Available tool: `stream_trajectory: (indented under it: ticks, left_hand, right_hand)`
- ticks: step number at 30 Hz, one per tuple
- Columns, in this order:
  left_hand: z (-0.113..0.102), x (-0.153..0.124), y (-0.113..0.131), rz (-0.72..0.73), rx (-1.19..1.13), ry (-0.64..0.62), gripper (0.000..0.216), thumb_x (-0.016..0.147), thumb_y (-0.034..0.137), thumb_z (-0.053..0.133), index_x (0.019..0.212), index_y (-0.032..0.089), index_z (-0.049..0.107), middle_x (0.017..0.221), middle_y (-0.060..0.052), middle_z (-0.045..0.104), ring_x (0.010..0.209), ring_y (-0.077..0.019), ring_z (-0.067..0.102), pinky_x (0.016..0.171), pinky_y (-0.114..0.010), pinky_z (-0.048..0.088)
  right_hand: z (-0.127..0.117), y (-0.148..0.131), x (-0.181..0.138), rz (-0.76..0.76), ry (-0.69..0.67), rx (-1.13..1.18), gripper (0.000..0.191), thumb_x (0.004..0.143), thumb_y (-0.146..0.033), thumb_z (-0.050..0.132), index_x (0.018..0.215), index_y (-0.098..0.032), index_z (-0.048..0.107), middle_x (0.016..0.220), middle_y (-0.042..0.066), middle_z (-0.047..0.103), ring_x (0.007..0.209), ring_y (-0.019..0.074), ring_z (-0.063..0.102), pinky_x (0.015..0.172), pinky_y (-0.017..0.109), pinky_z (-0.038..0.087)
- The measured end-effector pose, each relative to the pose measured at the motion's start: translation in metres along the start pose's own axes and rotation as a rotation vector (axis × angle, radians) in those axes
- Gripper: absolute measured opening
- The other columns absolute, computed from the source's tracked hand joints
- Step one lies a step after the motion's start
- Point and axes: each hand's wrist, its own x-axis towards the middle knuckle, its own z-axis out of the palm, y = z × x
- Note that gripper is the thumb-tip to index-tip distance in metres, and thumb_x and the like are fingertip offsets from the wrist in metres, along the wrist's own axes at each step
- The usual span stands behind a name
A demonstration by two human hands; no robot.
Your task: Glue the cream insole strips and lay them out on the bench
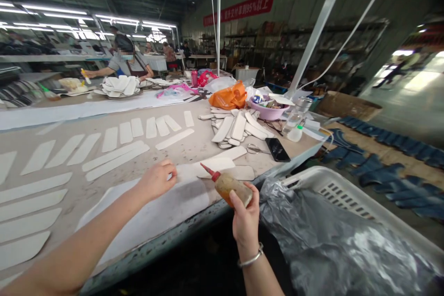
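Note:
My right hand (247, 215) is wrapped round a squeeze bottle (227, 187) with a red pointed nozzle and amber liquid inside. The bottle lies tilted, its tip pointing up and left over white strips (217, 165) near the table edge. My left hand (157, 181) hovers just above a white sheet (156, 217), left of the nozzle, its fingers curled together. Whether anything is pinched in them I cannot make out. Rows of flat white pieces (111, 139) with rounded ends cover the table (180, 152) to the left. A pile of similar pieces (237, 127) lies beyond the bottle.
Beside the pile are scissors (255, 149), a black phone (277, 149), a green-capped bottle (295, 133) and a pink basin (268, 111). An orange bag (228, 96) sits behind. A white crate (333, 189) with grey plastic stands right. Across the table a co-worker (126, 62) works.

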Motion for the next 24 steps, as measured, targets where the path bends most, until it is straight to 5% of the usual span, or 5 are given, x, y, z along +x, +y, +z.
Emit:
stream_trajectory:
  ticks: [5, 8, 14, 18, 24]
  left_hand:
    - [0.000, -0.117, -0.035, -0.157, 0.047, -0.142, 0.015, 0.077, 0.025, 0.046, 0.067, 0.024, 0.057, 0.077, -0.002, 0.062, 0.072, -0.0182, 0.060, 0.069, -0.030, 0.045]
    - [0.008, -0.158, -0.041, -0.302, 0.050, -0.140, 0.013, 0.080, 0.030, 0.049, 0.077, 0.025, 0.061, 0.078, -0.002, 0.065, 0.073, -0.0197, 0.062, 0.068, -0.031, 0.047]
    - [0.029, -0.182, -0.041, -0.174, -0.052, 0.043, 0.031, 0.088, 0.024, 0.038, 0.089, 0.026, 0.069, 0.101, -0.006, 0.066, 0.091, -0.0177, 0.063, 0.084, -0.030, 0.051]
    - [0.036, -0.195, -0.042, -0.220, -0.009, 0.237, 0.027, 0.089, 0.027, 0.042, 0.094, 0.023, 0.069, 0.100, -0.009, 0.062, 0.093, -0.0187, 0.061, 0.083, -0.030, 0.052]
    - [0.037, -0.214, -0.043, -0.077, -0.026, 0.378, 0.018, 0.088, 0.020, 0.052, 0.096, 0.020, 0.068, 0.101, -0.008, 0.064, 0.093, -0.0159, 0.061, 0.084, -0.026, 0.052]
  right_hand:
    - [0.010, -0.001, -0.015, 0.007, -0.158, -0.089, 0.051, 0.069, -0.033, 0.075, 0.111, -0.023, 0.047, 0.101, 0.003, 0.064, 0.092, 0.0200, 0.064, 0.084, 0.037, 0.051]
    - [0.020, 0.009, -0.031, 0.037, -0.262, -0.143, 0.051, 0.069, -0.033, 0.075, 0.111, -0.022, 0.047, 0.102, 0.004, 0.063, 0.090, 0.0205, 0.064, 0.082, 0.037, 0.052]
    - [0.035, 0.040, -0.061, -0.196, -0.491, -0.374, 0.043, 0.073, -0.027, 0.073, 0.110, -0.022, 0.052, 0.109, 0.006, 0.055, 0.102, 0.0231, 0.058, 0.092, 0.042, 0.048]
    - [0.044, 0.048, -0.074, -0.381, -0.655, -0.494, 0.042, 0.072, -0.019, 0.072, 0.109, -0.025, 0.053, 0.106, 0.005, 0.053, 0.101, 0.0228, 0.055, 0.092, 0.041, 0.048]
    - [0.050, 0.055, -0.085, -0.444, -0.781, -0.575, 0.044, 0.075, -0.017, 0.070, 0.113, -0.025, 0.051, 0.108, 0.007, 0.050, 0.102, 0.0233, 0.054, 0.090, 0.041, 0.050]
